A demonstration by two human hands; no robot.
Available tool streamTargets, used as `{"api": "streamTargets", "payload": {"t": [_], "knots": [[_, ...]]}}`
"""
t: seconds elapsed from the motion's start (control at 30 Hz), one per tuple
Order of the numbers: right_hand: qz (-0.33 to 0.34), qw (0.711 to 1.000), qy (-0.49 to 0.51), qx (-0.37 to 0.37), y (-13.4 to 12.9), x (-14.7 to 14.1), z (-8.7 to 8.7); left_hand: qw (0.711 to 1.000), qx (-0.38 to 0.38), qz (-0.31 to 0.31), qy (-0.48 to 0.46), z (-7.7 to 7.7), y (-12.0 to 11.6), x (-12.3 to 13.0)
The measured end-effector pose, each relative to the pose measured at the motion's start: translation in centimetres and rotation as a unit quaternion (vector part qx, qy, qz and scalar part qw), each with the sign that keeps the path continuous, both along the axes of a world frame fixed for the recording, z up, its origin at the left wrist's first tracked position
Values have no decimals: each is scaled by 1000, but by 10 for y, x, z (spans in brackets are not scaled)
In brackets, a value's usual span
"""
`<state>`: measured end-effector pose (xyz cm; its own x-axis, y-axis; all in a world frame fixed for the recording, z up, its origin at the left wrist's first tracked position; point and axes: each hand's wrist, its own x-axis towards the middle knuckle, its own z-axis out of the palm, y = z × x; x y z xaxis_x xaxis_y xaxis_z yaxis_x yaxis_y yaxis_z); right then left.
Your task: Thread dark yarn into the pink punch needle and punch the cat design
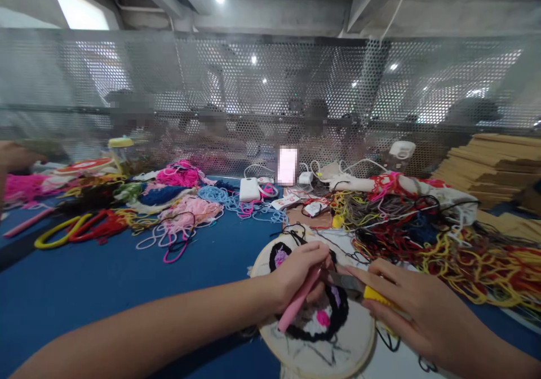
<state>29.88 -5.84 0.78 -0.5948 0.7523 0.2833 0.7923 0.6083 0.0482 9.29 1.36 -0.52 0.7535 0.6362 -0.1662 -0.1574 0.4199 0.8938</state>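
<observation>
An embroidery hoop (359, 339) holds white cloth worked with thick black yarn outlines, pink and lilac patches and drawn lines. Over its upper middle, my left hand (302, 269) is closed around a pink punch needle handle (296, 305), which tilts down toward me. From the right, my right hand (406, 300) grips a yellow-handled cutting tool (378, 297) with a broad metal blade. The blade reaches to the fingers of my left hand; its tip is hidden there, and I cannot tell what it touches. Black yarn (298, 232) lies at the hoop's far edge.
Tangled yellow and red yarn (465, 260) covers the right side, near stacked brown cardboard (477, 164). Pink yarn (190, 212), blue yarn (228, 198) and yellow-handled scissors (59, 238) lie left. A perforated screen (236, 86) stands behind. Another person's hand (19, 156) shows far left.
</observation>
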Motion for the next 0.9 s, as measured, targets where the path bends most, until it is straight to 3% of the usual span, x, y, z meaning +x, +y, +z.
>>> {"api": "streamTargets", "payload": {"t": [0.27, 0.9], "knots": [[-30, 998, -1, 52, 2, 2, 0, 999, -4, 30, 11, 4, -4, 2], [-38, 996, -25, 82, 3, 4, -2, 1000, -6, 29, 4, 1, -3, 3]]}}
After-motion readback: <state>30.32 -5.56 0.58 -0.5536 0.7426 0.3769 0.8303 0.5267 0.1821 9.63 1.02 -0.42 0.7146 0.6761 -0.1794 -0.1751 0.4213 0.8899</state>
